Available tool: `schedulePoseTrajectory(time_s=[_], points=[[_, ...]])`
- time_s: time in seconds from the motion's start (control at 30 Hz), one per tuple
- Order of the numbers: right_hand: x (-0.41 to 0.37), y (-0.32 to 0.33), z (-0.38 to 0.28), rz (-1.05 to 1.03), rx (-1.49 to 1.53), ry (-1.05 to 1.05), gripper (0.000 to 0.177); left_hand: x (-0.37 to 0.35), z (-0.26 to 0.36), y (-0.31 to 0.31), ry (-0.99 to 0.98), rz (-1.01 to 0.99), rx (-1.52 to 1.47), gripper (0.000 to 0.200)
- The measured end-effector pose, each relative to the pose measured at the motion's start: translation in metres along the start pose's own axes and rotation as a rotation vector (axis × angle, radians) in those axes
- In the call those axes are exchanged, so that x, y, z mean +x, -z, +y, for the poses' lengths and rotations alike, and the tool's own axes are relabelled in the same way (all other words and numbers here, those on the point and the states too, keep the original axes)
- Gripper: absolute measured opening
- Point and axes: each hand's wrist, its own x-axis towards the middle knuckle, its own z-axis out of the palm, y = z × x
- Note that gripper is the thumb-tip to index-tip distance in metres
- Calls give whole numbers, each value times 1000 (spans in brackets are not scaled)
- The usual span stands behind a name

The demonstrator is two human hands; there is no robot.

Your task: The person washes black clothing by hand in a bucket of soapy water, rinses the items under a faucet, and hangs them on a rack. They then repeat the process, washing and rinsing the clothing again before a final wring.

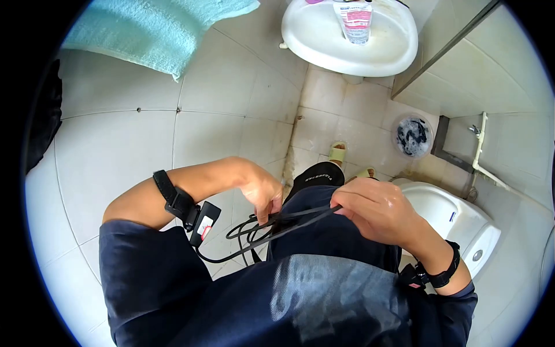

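Observation:
A thin black cable (296,226) stretches between my two hands in front of my dark shirt. My left hand (263,194) pinches several loops of it, which hang below the fingers. My right hand (376,209) is closed on the cable's other end of the bundle, gripping it between thumb and fingers; its skin looks wet. One stretch of the cable runs to a small black box (204,224) with a white label, beside the strap on my left arm. A second strap with a small device (413,277) is on my right forearm.
A white washbasin (309,49) holds a pink-and-white pouch (356,23). On the tiled floor stands a round tub (413,136) with suds and dark cloth. A white toilet (485,234) is at the right, near a pipe (479,144). A turquoise towel (144,37) hangs upper left.

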Motion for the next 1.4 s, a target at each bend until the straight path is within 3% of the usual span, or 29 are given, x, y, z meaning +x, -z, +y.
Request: schedulePoseTrajectory(time_s=[0.23,0.37,0.47,0.53,0.57,0.63,0.7,0.77,0.83,0.9,0.93,1.0,1.1,1.2,1.3,1.4], points=[[10,27,-14,40,-10,93,20,-7,6,-1,150,-5,-35,24],[8,24,-20,65,-13,120,23,-5,-3,-7,123,-60,-86,28],[5,29,-20,77,6,107,24,-7,3,-4,174,-54,84,31],[9,44,-19,99,-9,144,24,-20,15,10,107,155,115,32],[8,44,-18,109,-1,143,20,-24,24,14,130,103,193,42],[9,51,-18,44,-22,119,18,-58,40,42,-228,626,23,52],[5,43,-13,-58,-56,67,15,-75,64,45,-254,836,62,56],[-2,40,-10,-161,-80,-17,16,-102,109,43,-496,1138,184,47],[-12,42,-1,-395,-181,-228,26,-127,148,39,-920,1194,171,38],[-3,43,-3,-304,-297,-234,28,-141,168,31,-974,1218,308,32],[0,47,-8,-205,-420,-235,32,-166,201,20,-932,1260,402,32],[3,49,-9,-193,-433,-220,38,-174,208,18,-997,1301,582,30],[10,55,-14,-259,-374,-290,39,-204,223,-12,-935,1426,772,29],[7,54,-12,-247,-367,-320,39,-226,233,-46,-800,1501,938,27],[-1,58,-14,-234,-118,-342,37,-242,244,-70,-601,1491,1115,27],[-12,94,-12,10,-105,-378,33,-247,251,-90,-428,1465,1222,27]])
